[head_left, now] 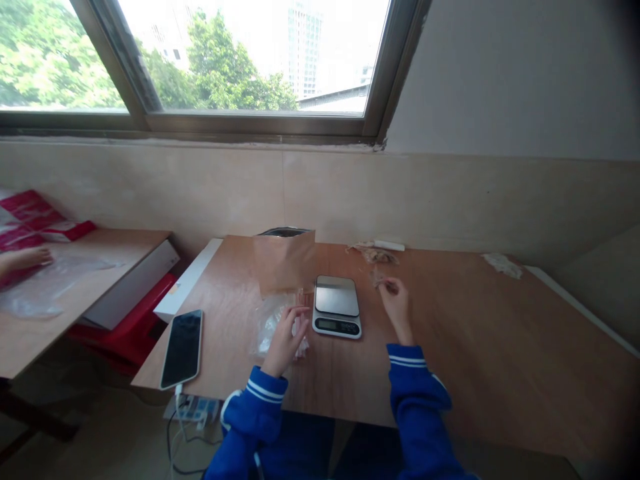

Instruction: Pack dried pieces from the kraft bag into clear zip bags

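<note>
Over some clear plastic bags [267, 323] on the wooden table, my left hand [286, 343] hovers or rests with fingers loosely apart; whether it touches them I cannot tell. My right hand [399, 307] is closed in a pinch on a small, clear, wispy piece [376, 275] that looks like plastic film. Between the hands lies a kitchen scale [337, 297] with a bare metal plate and a small display. A brown kraft paper pouch [285, 260] stands upright behind the bags, its top open. Just beyond my right hand is a small heap of brownish dried material [375, 253].
A white stick-like object [389, 246] lies by the wall. A phone [182, 348] with a charging cable is at the table's left edge. Crumpled whitish material [503, 265] sits at the far right. Another person's hand [25, 259] rests near plastic on the left table.
</note>
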`<state>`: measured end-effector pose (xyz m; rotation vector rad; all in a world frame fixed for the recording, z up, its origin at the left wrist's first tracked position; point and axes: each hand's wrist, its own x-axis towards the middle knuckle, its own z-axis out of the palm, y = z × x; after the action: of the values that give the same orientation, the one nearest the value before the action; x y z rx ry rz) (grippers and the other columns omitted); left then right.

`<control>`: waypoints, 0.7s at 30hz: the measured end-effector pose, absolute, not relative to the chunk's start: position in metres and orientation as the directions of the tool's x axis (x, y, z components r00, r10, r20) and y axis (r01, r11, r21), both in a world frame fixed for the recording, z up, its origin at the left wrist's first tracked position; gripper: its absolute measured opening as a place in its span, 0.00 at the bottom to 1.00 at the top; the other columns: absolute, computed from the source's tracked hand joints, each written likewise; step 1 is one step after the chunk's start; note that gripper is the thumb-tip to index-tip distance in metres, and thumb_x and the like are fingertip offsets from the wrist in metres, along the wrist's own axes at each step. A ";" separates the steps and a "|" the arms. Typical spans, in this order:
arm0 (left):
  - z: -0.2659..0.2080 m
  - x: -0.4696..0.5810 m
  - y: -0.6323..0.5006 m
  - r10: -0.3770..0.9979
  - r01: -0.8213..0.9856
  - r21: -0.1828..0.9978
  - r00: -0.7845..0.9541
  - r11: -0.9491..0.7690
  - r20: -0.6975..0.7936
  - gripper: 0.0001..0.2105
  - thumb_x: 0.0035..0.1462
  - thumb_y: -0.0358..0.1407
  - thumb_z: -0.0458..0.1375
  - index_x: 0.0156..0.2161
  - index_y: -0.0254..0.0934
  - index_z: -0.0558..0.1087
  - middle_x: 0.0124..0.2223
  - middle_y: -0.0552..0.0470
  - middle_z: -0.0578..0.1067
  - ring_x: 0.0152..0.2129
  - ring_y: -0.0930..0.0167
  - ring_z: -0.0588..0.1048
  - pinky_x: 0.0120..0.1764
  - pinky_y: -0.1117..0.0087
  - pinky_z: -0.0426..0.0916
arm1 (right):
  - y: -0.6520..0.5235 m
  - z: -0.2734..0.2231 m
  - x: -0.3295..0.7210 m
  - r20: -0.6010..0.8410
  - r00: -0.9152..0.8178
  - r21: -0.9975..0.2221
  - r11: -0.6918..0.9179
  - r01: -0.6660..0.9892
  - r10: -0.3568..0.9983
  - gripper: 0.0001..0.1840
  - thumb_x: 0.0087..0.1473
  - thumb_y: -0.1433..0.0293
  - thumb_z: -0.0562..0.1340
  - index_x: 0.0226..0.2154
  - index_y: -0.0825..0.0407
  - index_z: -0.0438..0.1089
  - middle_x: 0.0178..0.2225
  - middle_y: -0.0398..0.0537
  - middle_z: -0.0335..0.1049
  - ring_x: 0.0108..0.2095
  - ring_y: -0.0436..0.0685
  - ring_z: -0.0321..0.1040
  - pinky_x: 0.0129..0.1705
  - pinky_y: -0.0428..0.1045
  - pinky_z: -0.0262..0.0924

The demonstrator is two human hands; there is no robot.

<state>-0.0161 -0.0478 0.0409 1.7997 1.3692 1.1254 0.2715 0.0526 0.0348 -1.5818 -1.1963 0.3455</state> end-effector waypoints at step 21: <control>0.076 -0.003 -0.062 0.980 0.169 0.978 -0.130 -0.125 0.148 0.12 0.59 0.45 0.56 0.36 0.39 0.64 0.30 0.55 0.71 0.26 0.72 0.72 0.30 0.72 0.66 | -0.043 0.074 0.118 0.241 0.228 -0.962 0.200 0.188 0.943 0.18 0.56 0.54 0.58 0.37 0.51 0.64 0.37 0.50 0.70 0.35 0.56 0.68 0.40 0.52 0.65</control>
<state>-0.0030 -0.0616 0.0762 1.3621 1.3684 1.3393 0.1185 -0.0426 0.0741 -1.2645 -1.2330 0.7787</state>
